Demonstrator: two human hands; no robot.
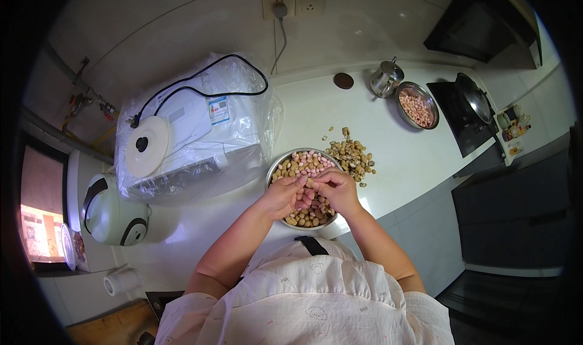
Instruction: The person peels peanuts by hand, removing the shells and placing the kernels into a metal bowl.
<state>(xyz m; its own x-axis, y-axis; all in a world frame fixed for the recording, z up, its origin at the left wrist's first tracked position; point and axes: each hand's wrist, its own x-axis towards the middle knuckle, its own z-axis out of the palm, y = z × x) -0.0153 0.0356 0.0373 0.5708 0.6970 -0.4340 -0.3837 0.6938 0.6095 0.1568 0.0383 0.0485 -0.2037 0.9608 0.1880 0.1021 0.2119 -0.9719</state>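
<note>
My left hand (286, 198) and my right hand (339, 191) meet above a steel bowl (269, 175). Between their thumbs and fingertips they pinch a small tan peanut shell (311, 183); whether a kernel is inside cannot be seen. The bowl holds unshelled peanuts (306, 218) at front and back left, with pink shelled kernels (314, 158) among them. My hands hide the bowl's middle. Just beyond its right rim, a loose pile of peanut shells (353, 158) lies on the white countertop (401, 163).
Left of the bowl, a plastic-wrapped white appliance (237, 135) carries a black power cord (196, 89) and a round base (146, 147). A rice cooker (109, 213) stands further left. At back right are a steel pot (386, 78), a bowl of kernels (416, 109) and a covered pan (473, 100) on the stove.
</note>
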